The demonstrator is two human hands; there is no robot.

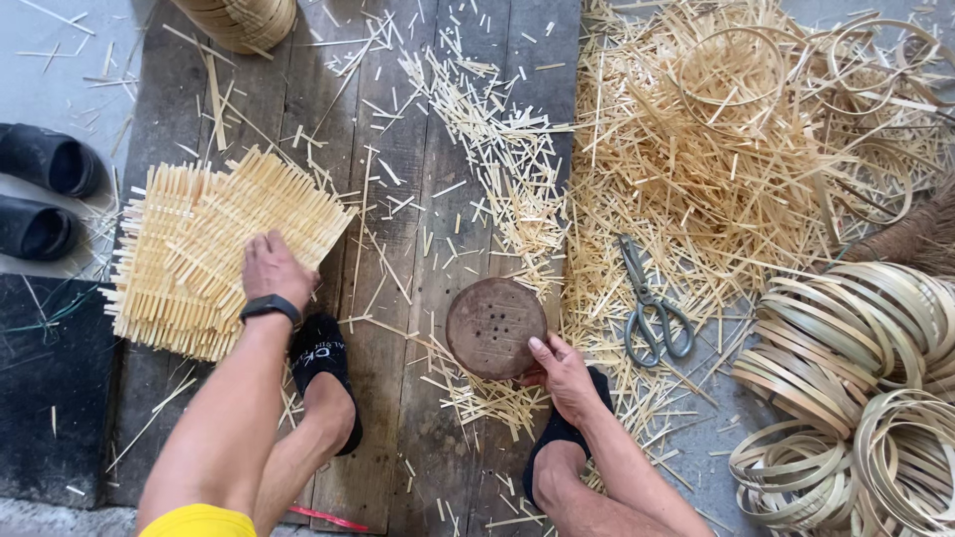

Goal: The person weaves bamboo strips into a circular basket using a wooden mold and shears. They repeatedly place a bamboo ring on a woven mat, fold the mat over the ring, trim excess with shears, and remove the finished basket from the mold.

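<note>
- The left hand (271, 268) lies flat on a stack of woven bamboo mats (204, 249) on the dark floor boards (398, 328), fingers bent over the edge.
- The right hand (562, 370) holds the rim of a round brown disc (494, 327) with small holes, which sits on the boards between the feet.
- Scissors (652, 308) lie just beside it, near loose bamboo sticks (716, 159).
- It looks like the picking-up step: one mat and the disc.
- The next move calls for a firm grip on just one mat, and care to lift the disc flat.
</note>
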